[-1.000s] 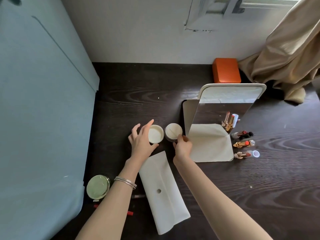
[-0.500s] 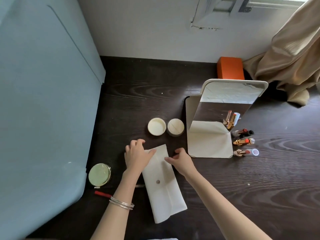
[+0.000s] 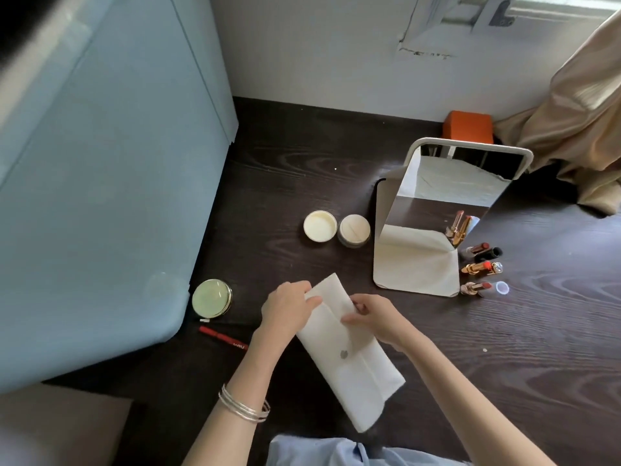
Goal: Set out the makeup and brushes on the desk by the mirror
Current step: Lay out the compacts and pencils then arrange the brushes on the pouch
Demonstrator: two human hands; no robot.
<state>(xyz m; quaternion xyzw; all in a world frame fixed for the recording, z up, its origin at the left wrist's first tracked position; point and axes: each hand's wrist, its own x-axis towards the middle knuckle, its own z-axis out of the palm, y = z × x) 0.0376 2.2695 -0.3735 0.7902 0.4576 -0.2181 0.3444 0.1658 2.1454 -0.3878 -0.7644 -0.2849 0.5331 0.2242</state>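
Left hand [image 3: 288, 307]: pinching the far end of the flat white cloth pouch [image 3: 349, 356].
Right hand [image 3: 374, 317]: pinching the pouch's flap.
Pouch: lying on the dark wooden desk [image 3: 504, 348], near the white-framed standing mirror [image 3: 447, 210].

white pouch [image 3: 349, 361] flat, lipsticks [image 3: 479, 268] beside mirror [image 3: 447, 196]

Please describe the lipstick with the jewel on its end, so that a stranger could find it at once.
Find the standing mirror on the dark desk. Three open lipsticks lie in a column just right of its base; the jewelled lipstick is the middle one. It alone has a gold tube and a clear faceted gem on its end.
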